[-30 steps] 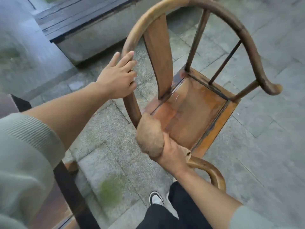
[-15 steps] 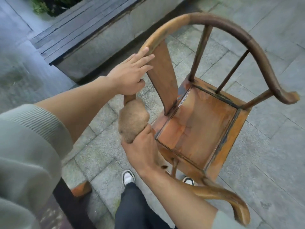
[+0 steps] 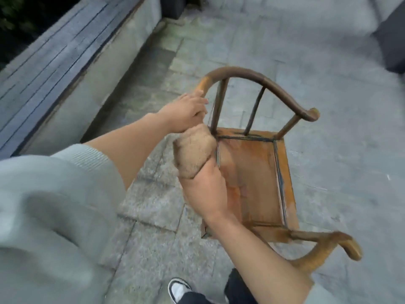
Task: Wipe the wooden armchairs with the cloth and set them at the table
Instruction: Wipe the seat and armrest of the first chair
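1. Left hand point(image 3: 186, 114): fingers curled round the curved top rail of the wooden armchair point(image 3: 252, 176), gripping it near the rail's left bend.
2. Right hand point(image 3: 205, 194): clenched on a bunched tan cloth point(image 3: 194, 151), holding the wad against the chair's back corner, just below and touching the left hand.
3. Cloth: fuzzy, balled up, sticking out above the right fist, pressed where the back post meets the seat frame.
4. Armchair: standing on grey stone paving point(image 3: 153, 205), orange-brown seat panel bare, dark spindles rising to the horseshoe rail, one armrest end curling toward the lower right, the other at upper right.
5. Pale grey-green sleeves point(image 3: 54, 205) pushed up on both forearms.
6. Below: dark trouser leg and a black-and-white shoe point(image 3: 178, 289) on the paving.
7. Upper left: low concrete ledge topped with dark wooden slats point(image 3: 54, 53), well apart from the chair.
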`<state>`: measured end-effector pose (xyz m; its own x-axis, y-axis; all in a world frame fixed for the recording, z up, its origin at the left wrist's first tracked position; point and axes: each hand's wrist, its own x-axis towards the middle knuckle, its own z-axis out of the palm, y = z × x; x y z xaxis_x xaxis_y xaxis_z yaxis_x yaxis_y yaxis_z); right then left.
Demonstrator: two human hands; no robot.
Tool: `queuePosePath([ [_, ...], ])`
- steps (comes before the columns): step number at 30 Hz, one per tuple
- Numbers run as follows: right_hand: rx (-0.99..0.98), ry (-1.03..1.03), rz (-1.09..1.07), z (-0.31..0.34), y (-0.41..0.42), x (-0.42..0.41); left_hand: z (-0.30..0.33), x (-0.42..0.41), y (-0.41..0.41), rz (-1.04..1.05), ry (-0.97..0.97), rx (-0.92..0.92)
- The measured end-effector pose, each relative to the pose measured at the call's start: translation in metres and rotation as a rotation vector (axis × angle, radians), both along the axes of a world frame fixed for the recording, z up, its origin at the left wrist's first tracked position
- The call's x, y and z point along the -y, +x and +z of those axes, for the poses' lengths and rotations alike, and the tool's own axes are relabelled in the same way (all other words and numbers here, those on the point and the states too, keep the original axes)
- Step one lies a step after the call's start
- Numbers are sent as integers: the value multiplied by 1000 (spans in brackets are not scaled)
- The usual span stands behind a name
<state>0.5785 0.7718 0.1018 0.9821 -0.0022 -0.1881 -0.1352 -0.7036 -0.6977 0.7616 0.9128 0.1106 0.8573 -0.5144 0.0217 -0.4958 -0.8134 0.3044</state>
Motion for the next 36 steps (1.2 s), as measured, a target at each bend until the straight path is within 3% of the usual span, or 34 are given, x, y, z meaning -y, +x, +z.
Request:
queuePosePath([
  [4, -1, 36, -69, -10, 5, 0, -5, -3, 39, 0, -46, -134],
  [9, 33, 110, -188, -3, 60, -24, -11, -5, 89, 130, -276, -321],
  [13, -20, -122, -255, 9, 162, -61, -8, -19, 136, 168, -272, -311],
  [20, -152, 124, -443, 6, 257, -67, -12, -2, 226, 13, -228, -495],
  [27, -194, 367, -710, 6, 337, -59, -31, 63, 336, -526, -12, -476],
  [32, -114, -183, -547, 1, 314, -95, -74, 104, 372, -993, 211, -308],
  [36, -335, -201, -828, 7, 339, -99, -92, 136, 404, -1214, 250, -183],
])
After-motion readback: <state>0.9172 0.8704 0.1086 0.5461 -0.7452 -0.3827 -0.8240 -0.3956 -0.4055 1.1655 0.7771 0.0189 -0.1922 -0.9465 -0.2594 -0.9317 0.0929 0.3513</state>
